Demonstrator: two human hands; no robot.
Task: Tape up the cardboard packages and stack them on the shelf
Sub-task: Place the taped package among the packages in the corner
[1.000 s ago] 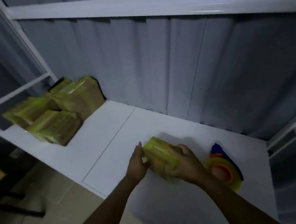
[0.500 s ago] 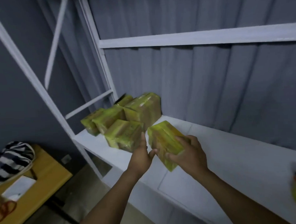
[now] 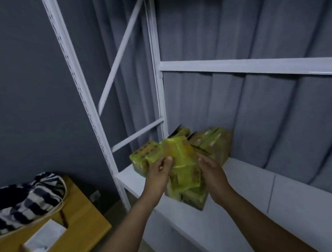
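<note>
A cardboard package wrapped in yellow tape (image 3: 181,157) is at the stack on the left end of the white shelf (image 3: 257,190), above another taped package (image 3: 192,195) at the shelf's front. My left hand (image 3: 159,172) grips its left side with the thumb on its face. My right hand (image 3: 210,170) lies against its right side with fingers fairly straight. More taped packages stand around it: one to the left (image 3: 141,157) and a taller group behind to the right (image 3: 215,143).
The white shelf frame's posts (image 3: 159,99) and a diagonal brace rise at the left, and an upper rail (image 3: 253,67) crosses above. A grey curtain hangs behind. A wooden table (image 3: 85,221) at lower left carries a striped bag (image 3: 28,196) and a paper (image 3: 45,237).
Both hands carried the package from the middle of the shelf leftward to the stack. My view turned left with it, so the tape roll has left the view.
</note>
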